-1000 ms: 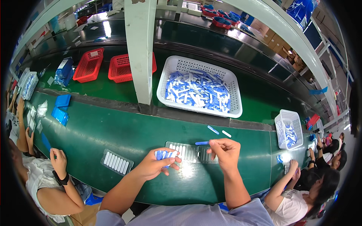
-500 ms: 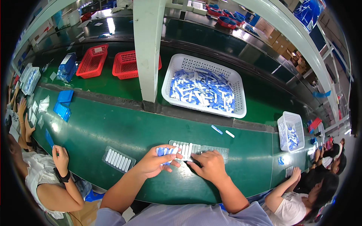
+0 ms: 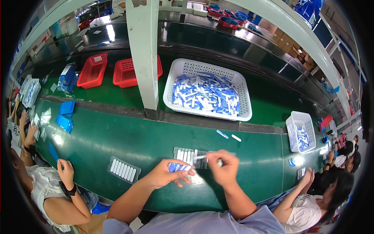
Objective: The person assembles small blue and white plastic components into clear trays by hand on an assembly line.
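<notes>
My left hand [image 3: 161,174] is closed around a bunch of slim blue and white plastic sticks [image 3: 175,167] with rounded ends. Just beyond it lies a clear plastic blister tray [image 3: 202,164], its left half holding a row of white sticks [image 3: 186,156]. Over the tray's right part, my right hand [image 3: 226,168] is raised and partly blurred, with a white stick [image 3: 200,157] pinched at its fingertips, pointing left toward the row. Left of my left arm, a second tray [image 3: 136,176] lies filled with several white sticks.
A large white basket [image 3: 168,91] heaped with blue and white sticks stands beyond the belt's ledge. Two loose sticks [image 3: 222,134] lie before it. Red baskets [image 3: 93,70], a metal post [image 3: 144,58] and a smaller white basket [image 3: 290,132] stand around. Co-workers sit on both sides.
My right hand has lifted off the tray and moved slightly right, now showing a white stick at its fingertips. My left hand has shifted a little right and down with its bunch.
</notes>
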A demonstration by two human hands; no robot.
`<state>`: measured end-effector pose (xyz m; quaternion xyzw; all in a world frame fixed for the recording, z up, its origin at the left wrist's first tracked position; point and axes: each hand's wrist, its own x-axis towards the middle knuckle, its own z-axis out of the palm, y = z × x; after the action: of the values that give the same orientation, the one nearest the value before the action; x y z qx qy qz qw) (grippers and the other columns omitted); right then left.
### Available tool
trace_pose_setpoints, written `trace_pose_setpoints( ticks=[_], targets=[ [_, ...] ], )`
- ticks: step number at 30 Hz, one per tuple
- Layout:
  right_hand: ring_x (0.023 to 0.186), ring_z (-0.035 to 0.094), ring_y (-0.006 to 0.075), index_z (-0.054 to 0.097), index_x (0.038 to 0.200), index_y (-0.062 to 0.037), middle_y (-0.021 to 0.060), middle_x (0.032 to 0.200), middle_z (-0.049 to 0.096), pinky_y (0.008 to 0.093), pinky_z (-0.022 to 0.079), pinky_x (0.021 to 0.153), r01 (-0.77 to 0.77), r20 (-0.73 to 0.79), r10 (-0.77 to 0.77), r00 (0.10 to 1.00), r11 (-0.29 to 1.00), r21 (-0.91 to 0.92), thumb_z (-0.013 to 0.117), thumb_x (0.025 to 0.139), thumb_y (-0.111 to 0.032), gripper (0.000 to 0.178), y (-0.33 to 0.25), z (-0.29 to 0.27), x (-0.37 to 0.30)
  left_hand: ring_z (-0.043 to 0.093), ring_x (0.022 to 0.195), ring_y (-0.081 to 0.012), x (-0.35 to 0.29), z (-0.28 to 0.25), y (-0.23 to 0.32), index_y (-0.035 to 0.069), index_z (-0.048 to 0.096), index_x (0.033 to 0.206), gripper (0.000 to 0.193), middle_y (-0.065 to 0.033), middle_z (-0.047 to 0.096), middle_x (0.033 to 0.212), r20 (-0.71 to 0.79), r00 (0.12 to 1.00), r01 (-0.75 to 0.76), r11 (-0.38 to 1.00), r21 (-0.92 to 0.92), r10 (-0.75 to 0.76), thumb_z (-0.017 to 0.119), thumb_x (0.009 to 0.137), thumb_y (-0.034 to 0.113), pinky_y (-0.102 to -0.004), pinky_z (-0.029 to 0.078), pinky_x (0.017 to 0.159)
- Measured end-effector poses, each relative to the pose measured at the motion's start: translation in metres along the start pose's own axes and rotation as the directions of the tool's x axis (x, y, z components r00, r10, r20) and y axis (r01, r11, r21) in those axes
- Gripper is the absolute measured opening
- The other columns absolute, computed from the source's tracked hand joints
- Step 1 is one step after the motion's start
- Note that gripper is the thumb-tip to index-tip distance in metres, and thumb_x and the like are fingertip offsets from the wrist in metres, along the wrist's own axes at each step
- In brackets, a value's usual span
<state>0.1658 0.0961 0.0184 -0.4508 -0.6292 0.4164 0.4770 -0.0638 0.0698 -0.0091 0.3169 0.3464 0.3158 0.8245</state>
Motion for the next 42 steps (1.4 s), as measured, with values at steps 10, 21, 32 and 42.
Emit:
trace_pose_setpoints(
  ticks=[10, 21, 32, 42],
  targets=[
    [0.055, 0.061, 0.0173, 0.071, 0.096, 0.0009, 0.0120, 0.077, 0.072, 0.0285, 0.049, 0.053, -0.179, -0.244, 0.408, 0.880, 0.761, 0.624, 0.067, 0.095, -0.009, 0.010, 0.016, -0.066, -0.007, 0.060, 0.066, -0.0119, 0.005, -0.014, -0.014, 0.004, 0.063, 0.109, 0.012, -0.0089, 0.068, 0.097, -0.098, 0.983, -0.166, 0.977, -0.132, 0.154, 0.063, 0.098, 0.009, -0.0261, 0.040, 0.047],
    [0.065, 0.070, 0.0215, 0.068, 0.101, 0.0022, 0.0207, 0.095, 0.075, 0.0322, 0.058, 0.063, -0.245, -0.081, 0.359, 0.930, 0.768, 0.592, 0.065, 0.091, 0.002, 0.011, 0.009, -0.058, -0.013, 0.066, 0.056, -0.0279, 0.014, 0.032, -0.027, 0.014, 0.068, 0.122, 0.037, -0.0078, 0.068, 0.069, 0.062, 0.827, -0.003, -0.106, 0.994, 0.558, 0.072, 0.090, 0.032, -0.0406, 0.054, 0.053],
    [0.077, 0.071, 0.0132, 0.070, 0.111, 0.0063, 0.0174, 0.097, 0.077, 0.0261, 0.056, 0.071, -0.061, -0.068, 0.065, 0.996, 0.996, 0.065, 0.066, 0.089, 0.007, 0.022, 0.003, -0.041, -0.013, 0.065, 0.053, -0.0265, 0.007, 0.036, -0.031, 0.014, 0.064, 0.130, 0.043, -0.0060, 0.066, 0.065, 0.102, 0.861, -0.014, -0.178, 0.984, 0.498, 0.068, 0.091, 0.033, -0.0394, 0.053, 0.050],
    [0.069, 0.068, 0.0183, 0.074, 0.092, -0.0028, 0.0090, 0.088, 0.075, 0.0307, 0.052, 0.063, 0.278, 0.045, -0.310, 0.950, 0.768, -0.577, 0.073, 0.080, 0.001, 0.013, -0.006, -0.030, -0.001, 0.053, 0.056, -0.0111, 0.003, 0.005, -0.024, 0.007, 0.062, 0.111, 0.015, -0.0027, 0.056, 0.069, -0.026, 0.960, -0.270, 0.944, 0.190, 0.279, 0.063, 0.097, 0.012, -0.0278, 0.039, 0.044]
  ],
)
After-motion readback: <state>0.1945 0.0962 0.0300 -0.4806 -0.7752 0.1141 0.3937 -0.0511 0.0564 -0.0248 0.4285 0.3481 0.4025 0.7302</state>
